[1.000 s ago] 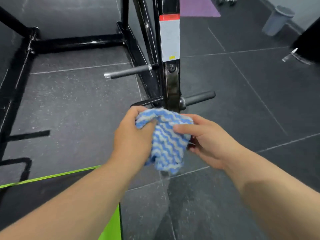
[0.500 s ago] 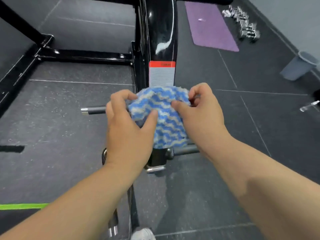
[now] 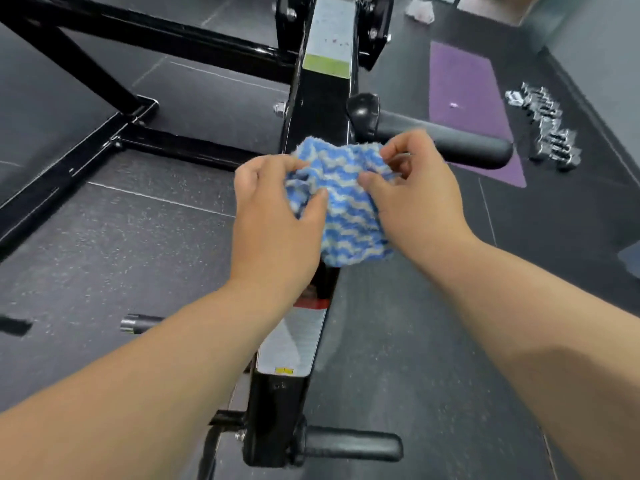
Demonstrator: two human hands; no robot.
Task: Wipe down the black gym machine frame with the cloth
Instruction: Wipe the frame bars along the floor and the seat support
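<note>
A blue and white wavy-striped cloth (image 3: 341,202) is held in front of the black gym machine frame (image 3: 320,109), over its upright post. My left hand (image 3: 277,223) pinches the cloth's left edge between thumb and fingers. My right hand (image 3: 415,195) pinches its right top corner. The cloth hangs down between both hands and hides part of the post. Below it the post carries a red and grey label (image 3: 294,341). Whether the cloth touches the post I cannot tell.
Black padded pegs stick out right of the post, one high (image 3: 446,143) and one low (image 3: 349,445). A steel peg (image 3: 138,323) points left. Black base bars (image 3: 166,147) cross the dark rubber floor at left. A purple mat (image 3: 467,109) and chrome dumbbells (image 3: 547,129) lie at right.
Both hands have carried the cloth higher up the post, past the red and grey label, which now shows below the cloth. The view has risen along the frame.
</note>
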